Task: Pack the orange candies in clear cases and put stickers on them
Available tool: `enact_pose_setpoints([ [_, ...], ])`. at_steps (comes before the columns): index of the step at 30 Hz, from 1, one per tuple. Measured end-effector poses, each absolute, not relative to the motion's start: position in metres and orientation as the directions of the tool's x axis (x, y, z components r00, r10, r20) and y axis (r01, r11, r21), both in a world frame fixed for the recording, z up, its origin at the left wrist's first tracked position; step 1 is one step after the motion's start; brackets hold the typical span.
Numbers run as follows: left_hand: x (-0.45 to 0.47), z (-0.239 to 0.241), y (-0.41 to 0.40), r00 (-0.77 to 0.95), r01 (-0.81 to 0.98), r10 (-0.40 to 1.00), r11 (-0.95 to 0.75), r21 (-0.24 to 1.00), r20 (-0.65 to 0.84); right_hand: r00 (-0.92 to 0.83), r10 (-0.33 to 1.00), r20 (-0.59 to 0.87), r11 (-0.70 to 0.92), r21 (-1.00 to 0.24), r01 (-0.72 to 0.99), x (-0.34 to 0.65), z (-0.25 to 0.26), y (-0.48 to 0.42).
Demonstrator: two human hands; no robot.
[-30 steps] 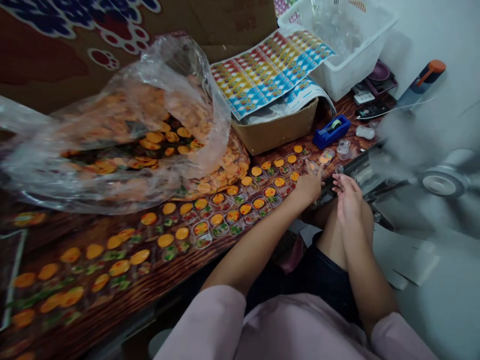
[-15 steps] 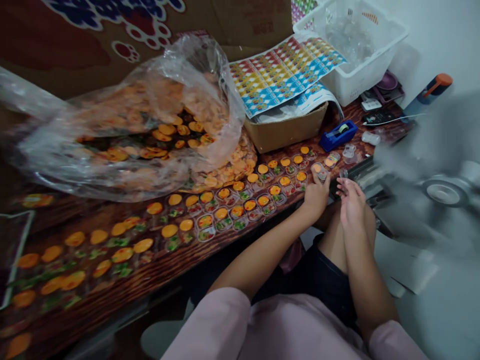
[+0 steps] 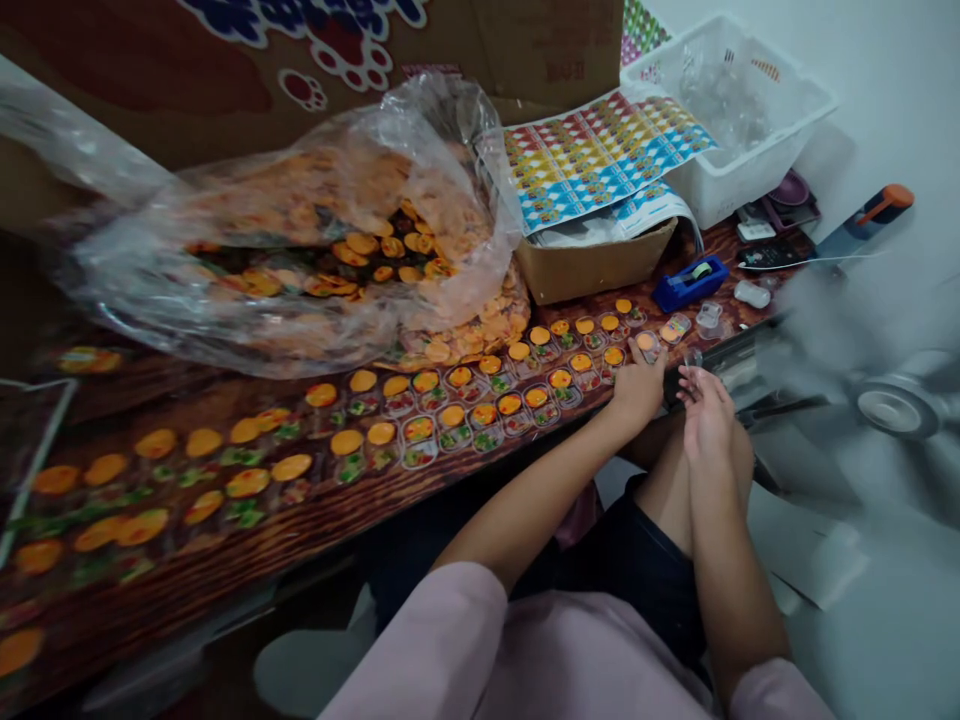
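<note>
Rows of small clear packets with orange discs [image 3: 480, 412] lie along a low wooden table [image 3: 225, 560]. At the right end of these rows my left hand [image 3: 637, 385] rests with its fingers pressed on one clear packet [image 3: 646, 344]. Just to its right, my right hand [image 3: 701, 405] is held over my knee with fingers curled round a small clear piece [image 3: 691, 357]. A big clear plastic bag of orange discs [image 3: 300, 250] lies on the table behind the rows.
A cardboard box [image 3: 600, 265] holds colourful sticker sheets [image 3: 600, 155]. A white basket [image 3: 739, 120] stands at the back right. A blue tape dispenser [image 3: 690, 283] and small clear cases [image 3: 709, 317] sit near the table's end. A running fan [image 3: 892, 405] blurs at the right.
The view has shifted so everything sits further right. My left hand stays on the packet at the row's end. My right hand keeps its place over my knee.
</note>
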State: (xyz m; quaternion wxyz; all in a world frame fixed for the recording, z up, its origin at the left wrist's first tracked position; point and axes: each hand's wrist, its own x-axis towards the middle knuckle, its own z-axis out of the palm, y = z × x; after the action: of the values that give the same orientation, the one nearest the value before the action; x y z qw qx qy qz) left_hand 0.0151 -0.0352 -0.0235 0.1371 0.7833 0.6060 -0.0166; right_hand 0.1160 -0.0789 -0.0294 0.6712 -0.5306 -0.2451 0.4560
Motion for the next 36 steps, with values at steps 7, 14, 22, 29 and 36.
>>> enact_pose_setpoints([
  [7, 0.014, -0.026, -0.031, 0.269, 0.949, 0.944, -0.225, 0.222, -0.193, 0.455, 0.878, -0.151, 0.012, -0.942, -0.335, 0.115, -0.028, -0.076],
  [14, 0.010, -0.029, -0.029, 0.306, 0.934, 0.937, -0.260, 0.244, -0.171, 0.427, 0.888, -0.171, -0.012, -0.937, -0.350, 0.116, -0.028, -0.076],
  [22, 0.008, -0.030, -0.026, 0.335, 0.929, 0.917, -0.283, 0.240, -0.216, 0.410, 0.892, -0.191, -0.032, -0.931, -0.365, 0.115, -0.028, -0.073],
  [29, 0.008, -0.010, -0.016, 0.381, 0.915, 0.897, -0.331, 0.230, -0.225, 0.397, 0.896, -0.200, -0.042, -0.928, -0.371, 0.115, -0.033, -0.070],
  [36, 0.008, -0.010, -0.016, 0.375, 0.905, 0.923, -0.344, 0.250, -0.085, 0.410, 0.895, -0.176, 0.002, -0.917, -0.399, 0.115, -0.034, -0.076],
])
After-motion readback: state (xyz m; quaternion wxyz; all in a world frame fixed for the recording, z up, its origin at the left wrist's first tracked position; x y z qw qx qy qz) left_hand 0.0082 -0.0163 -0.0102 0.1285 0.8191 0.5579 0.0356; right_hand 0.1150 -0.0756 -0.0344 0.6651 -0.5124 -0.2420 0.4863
